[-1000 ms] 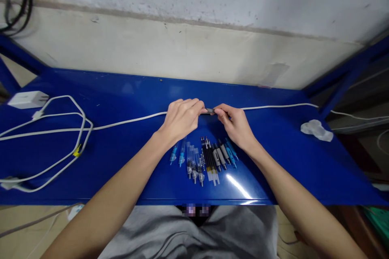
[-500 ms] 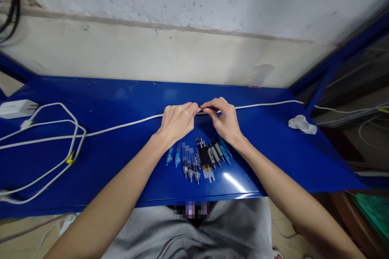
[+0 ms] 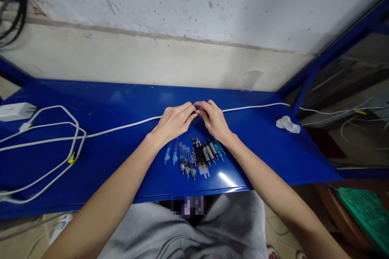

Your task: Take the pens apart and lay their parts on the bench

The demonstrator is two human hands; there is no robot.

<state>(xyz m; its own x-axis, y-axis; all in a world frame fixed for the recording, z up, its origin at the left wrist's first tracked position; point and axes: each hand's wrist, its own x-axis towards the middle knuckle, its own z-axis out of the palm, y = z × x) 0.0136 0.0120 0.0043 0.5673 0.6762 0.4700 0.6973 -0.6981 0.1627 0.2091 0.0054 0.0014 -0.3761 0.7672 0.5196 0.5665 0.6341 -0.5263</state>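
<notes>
My left hand (image 3: 178,119) and my right hand (image 3: 213,120) meet at the fingertips above the far half of the blue table. Both are pinched closed, and whatever lies between the fingers is hidden. A white cable (image 3: 130,124) runs behind them. Nearer to me lie pen parts in rows: clear barrels with blue tips (image 3: 175,157), clear barrels with dark tips (image 3: 182,160), small springs (image 3: 193,156), dark ink refills (image 3: 200,158) with pale ends, grey pen barrels (image 3: 206,153) and blue pen barrels (image 3: 219,153).
A white charger (image 3: 17,111) and looped white cable (image 3: 79,137) lie at the left. A crumpled white piece (image 3: 287,124) sits at the right on the blue table (image 3: 258,149). The wall (image 3: 182,60) closes off the back; a blue frame post (image 3: 304,93) stands at the right.
The dark thin piece that showed between my fingertips is now hidden. My hands have closed together and the right fingers have curled inward. The view has shifted slightly right.
</notes>
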